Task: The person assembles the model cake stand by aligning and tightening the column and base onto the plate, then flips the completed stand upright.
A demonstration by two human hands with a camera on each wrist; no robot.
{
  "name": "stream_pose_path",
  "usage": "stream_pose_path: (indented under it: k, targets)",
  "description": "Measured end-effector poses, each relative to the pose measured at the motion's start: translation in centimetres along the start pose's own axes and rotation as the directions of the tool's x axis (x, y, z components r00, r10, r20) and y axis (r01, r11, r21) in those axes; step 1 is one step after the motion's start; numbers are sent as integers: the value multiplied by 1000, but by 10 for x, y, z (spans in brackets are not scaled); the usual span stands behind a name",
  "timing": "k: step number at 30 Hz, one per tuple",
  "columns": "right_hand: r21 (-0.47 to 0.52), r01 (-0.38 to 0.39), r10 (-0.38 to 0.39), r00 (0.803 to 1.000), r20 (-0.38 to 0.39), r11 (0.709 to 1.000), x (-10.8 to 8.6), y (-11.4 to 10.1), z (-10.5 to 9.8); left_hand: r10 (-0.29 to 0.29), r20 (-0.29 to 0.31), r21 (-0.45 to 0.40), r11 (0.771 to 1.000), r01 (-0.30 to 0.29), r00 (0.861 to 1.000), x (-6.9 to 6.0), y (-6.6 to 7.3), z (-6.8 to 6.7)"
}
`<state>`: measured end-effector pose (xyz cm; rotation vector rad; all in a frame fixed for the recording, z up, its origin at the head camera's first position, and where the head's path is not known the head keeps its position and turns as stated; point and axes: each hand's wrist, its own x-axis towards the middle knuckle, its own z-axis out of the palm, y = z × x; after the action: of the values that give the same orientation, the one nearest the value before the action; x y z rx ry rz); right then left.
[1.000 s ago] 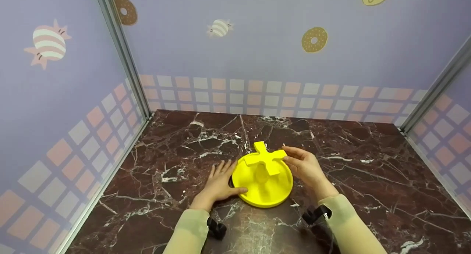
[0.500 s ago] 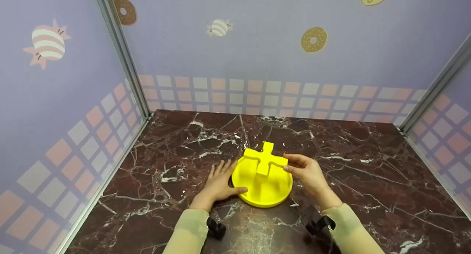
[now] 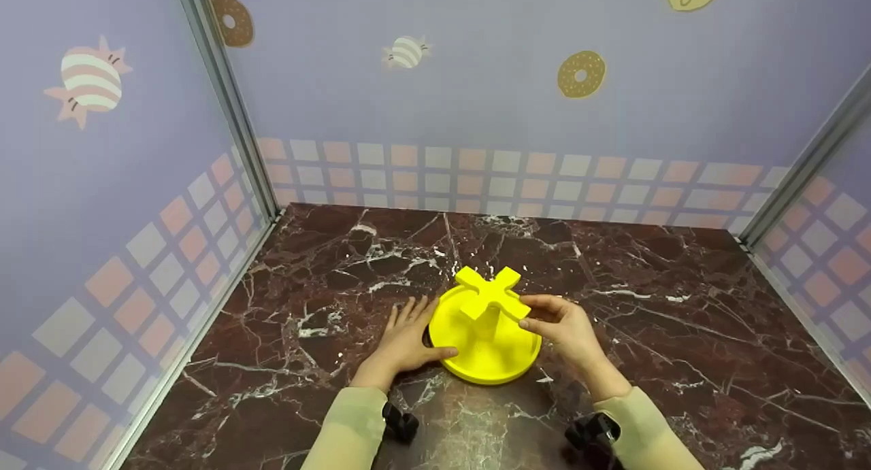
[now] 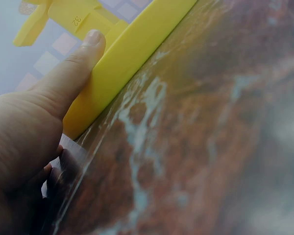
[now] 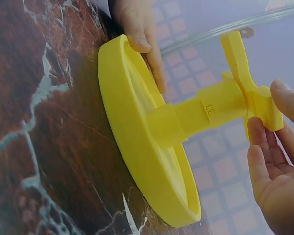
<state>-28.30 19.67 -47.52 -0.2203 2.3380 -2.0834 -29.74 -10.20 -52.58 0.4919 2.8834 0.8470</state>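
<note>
A yellow round dish-like base [image 3: 452, 328] with a raised rim sits on the dark marbled surface. From its middle rises a stepped yellow post [image 5: 191, 116], which bears small embossed numbers. A yellow four-armed cross-shaped handle [image 3: 491, 294] tops the post. My left hand [image 3: 407, 344] holds the base at its left side, thumb over the rim and fingers along the outside. My right hand [image 3: 573, 330] pinches the near-right arm of the cross between thumb and fingers. In the left wrist view, the left thumb [image 4: 71, 71] lies over the rim; its fingers are mostly hidden.
The reddish-brown marbled tabletop [image 3: 326, 252] has white veins and small white specks behind the base. Lilac panels [image 3: 476, 103] with sweet and doughnut prints stand at the back and both sides, joined by metal corner posts [image 3: 231, 103].
The cross-shaped handle has turned clockwise seen from above. My right hand has come slightly nearer with the arm it pinches. The left hand and the base have stayed in place.
</note>
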Motion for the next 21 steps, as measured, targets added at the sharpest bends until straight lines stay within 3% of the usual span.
stream_pose_path:
  k: [11,17,21]
  targets:
    - [-52,58,-54,995,79,997,-3,0,0,8,-6,6,1000,-8,1000,0,0,1]
    - [64,22,-19,999,-47,998,7,-6,-5,2,-3,11,1000,-2,1000,1,0,1]
    - [41,40,-35,992,-120,998,23,-7,-13,1,-3,0,1000,-1,1000,1,0,0]
